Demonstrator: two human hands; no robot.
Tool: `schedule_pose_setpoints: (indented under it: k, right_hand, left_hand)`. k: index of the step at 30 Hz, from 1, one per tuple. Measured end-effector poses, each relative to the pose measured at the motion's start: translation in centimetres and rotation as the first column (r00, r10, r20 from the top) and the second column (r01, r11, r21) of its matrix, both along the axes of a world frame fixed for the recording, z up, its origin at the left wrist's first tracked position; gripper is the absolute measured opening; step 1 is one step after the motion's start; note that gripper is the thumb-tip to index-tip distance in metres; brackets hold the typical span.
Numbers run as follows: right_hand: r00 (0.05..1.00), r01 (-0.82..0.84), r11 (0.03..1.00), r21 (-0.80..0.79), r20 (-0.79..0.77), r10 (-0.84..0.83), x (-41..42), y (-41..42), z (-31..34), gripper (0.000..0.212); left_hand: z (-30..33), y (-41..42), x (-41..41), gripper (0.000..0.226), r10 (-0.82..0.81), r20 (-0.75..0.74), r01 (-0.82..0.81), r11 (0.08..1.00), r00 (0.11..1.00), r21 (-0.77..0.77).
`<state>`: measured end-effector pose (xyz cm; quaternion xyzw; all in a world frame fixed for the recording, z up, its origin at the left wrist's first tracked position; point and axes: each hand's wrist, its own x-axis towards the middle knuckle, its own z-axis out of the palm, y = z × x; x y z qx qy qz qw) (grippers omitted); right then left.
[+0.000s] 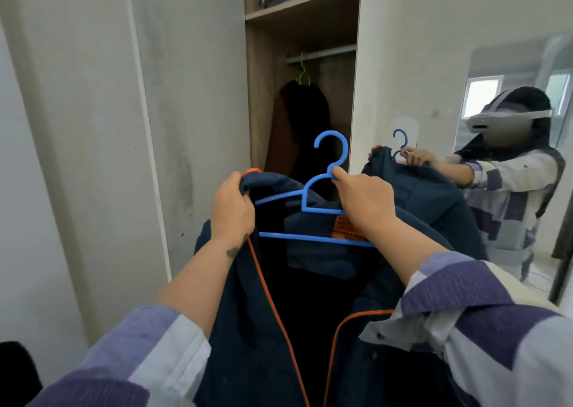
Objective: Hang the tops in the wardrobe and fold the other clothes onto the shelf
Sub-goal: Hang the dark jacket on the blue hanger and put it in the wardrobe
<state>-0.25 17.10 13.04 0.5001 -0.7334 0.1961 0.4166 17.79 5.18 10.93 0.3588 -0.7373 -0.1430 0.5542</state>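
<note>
At frame centre, the left hand (232,208) grips the navy jacket (310,298) shoulder while the right hand (362,202) pinches the blue hanger (319,189) neck, apparently seating the hanger inside before the wardrobe rail (322,53).

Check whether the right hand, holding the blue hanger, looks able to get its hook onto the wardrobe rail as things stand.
Probably yes. The right hand pinches the blue hanger at its neck, hook free and upright. The wardrobe stands open, and the rail beside the green hanger looks bare. It sits higher and further in, so a lift is needed.
</note>
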Motion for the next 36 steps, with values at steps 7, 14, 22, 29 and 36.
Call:
schedule_pose_setpoints:
  k: [7, 14, 22, 29, 36]
  right_hand:
    - [0.993, 0.098, 0.994, 0.045, -0.068, -0.095, -0.5, 0.1, -3.1, 0.047]
    - [0.958, 0.084, 0.994, -0.067, 0.281, -0.062, -1.2, -0.4, -1.7, 0.026]
    - [0.874, -0.279, 0.954, -0.114, 0.381, 0.301, 0.6, -0.3, -0.1, 0.020]
    - [0.978, 0.099, 0.972, -0.212, 0.203, -0.055, -1.0, 0.9, -1.6, 0.033]
    - [0.549, 0.453, 0.892, -0.010, 0.791, -0.270, -1.4, 1.8, -7.4, 0.063]
  left_hand:
    - [-0.3, -0.1, -0.3, 0.016, 0.110, 0.144, -0.107, 0.994, 0.984, -0.029]
    - [-2.4, 0.3, -1.0, 0.043, -0.347, 0.396, 0.315, 0.938, 0.850, 0.144]
    - [-1.8, -1.0, -3.2, 0.046, -0.035, 0.554, 0.153, 0.974, 0.832, -0.168]
    - [0.0, -1.1, -5.1, 0.025, 0.012, 0.376, 0.030, 0.994, 0.927, -0.106]
    - [0.1, -1.6, -5.2, 0.029, 0.069, 0.271, -0.034, 0.991, 0.960, -0.133]
